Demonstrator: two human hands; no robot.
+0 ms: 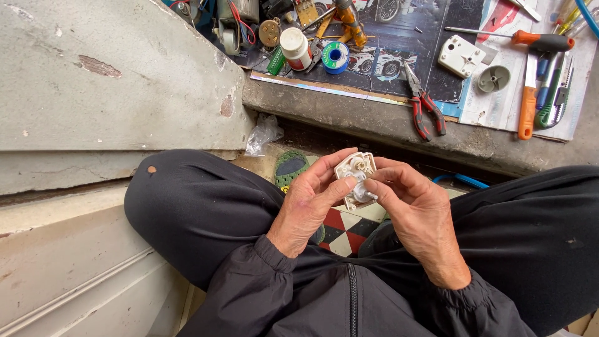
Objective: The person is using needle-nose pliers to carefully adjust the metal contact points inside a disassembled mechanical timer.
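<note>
A: What sits in the grip?

B: Both hands clamp a small white gear housing (355, 171) above the lap. The left hand (311, 203) cups its side; the right hand (412, 209) pinches a pale part at its lower face, hard to make out.

A: And beyond?

B: On the ledge: a white bottle with red label (295, 48), a blue-green solder spool (336, 57), red pliers (423, 106), a white cover (461, 55). Tools at the right edge are cut off.
</note>
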